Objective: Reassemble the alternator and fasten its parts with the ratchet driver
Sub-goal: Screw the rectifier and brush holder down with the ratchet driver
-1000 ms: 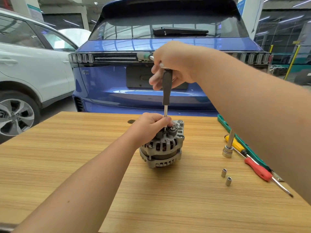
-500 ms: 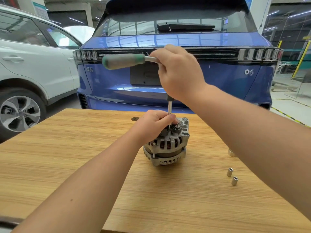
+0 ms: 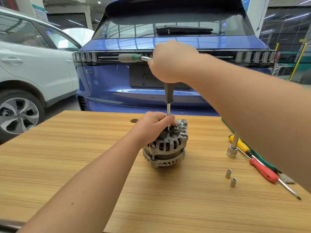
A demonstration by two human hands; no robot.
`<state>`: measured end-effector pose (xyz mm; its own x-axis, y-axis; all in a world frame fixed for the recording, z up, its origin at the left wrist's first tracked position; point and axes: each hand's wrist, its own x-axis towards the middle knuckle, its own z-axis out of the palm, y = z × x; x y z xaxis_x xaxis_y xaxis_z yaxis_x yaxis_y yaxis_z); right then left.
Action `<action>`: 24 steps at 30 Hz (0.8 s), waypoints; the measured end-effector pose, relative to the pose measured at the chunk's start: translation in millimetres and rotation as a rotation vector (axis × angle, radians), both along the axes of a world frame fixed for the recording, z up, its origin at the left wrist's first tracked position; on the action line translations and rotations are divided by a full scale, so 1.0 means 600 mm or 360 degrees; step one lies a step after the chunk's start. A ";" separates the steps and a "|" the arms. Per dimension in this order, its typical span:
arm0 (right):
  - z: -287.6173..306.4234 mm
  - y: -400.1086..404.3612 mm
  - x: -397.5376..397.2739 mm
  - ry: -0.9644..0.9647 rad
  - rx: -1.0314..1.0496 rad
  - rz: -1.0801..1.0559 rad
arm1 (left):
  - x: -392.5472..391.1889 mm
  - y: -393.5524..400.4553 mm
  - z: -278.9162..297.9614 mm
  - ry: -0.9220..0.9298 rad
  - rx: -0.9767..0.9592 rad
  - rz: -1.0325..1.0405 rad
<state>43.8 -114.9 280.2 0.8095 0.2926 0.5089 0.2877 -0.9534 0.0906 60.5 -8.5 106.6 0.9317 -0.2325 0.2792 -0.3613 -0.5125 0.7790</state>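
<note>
My right hand [image 3: 170, 62] is clenched round the top of the ratchet driver [image 3: 168, 91]; its grey-and-green handle pokes out sideways to the left of my fist, and the dark shank drops straight down below it. Under that, my left hand [image 3: 151, 125] pinches the thin steel shaft w/ thumb and fingers just above the tip, resting on top of the alternator [image 3: 166, 147]. The alt. stands upright on the wooden table [image 3: 67, 157], directly below both grips. The tip meets a fastener on the alt.'s top plate (can't make out which, my fingers cover it). Off to the right of my left hand: two small sockets [image 3: 230, 178] standing close together, a bigger socket on an extension [image 3: 233, 149], and beyond those a red-handled screwdriver [image 3: 264, 170] and a yellow-handled one [image 3: 240, 144], lying near the table edge.
</note>
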 end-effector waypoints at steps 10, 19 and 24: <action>-0.033 -0.039 0.005 0.1312 0.2849 0.0796 | -0.003 -0.002 0.001 0.0001 0.0040 0.0046; -0.094 -0.025 0.019 0.0087 0.2311 0.0971 | -0.006 -0.007 0.000 -0.0035 0.0050 0.0102; -0.101 -0.040 0.032 -0.0680 0.0917 0.0756 | -0.002 -0.007 -0.001 -0.0038 0.0067 0.0101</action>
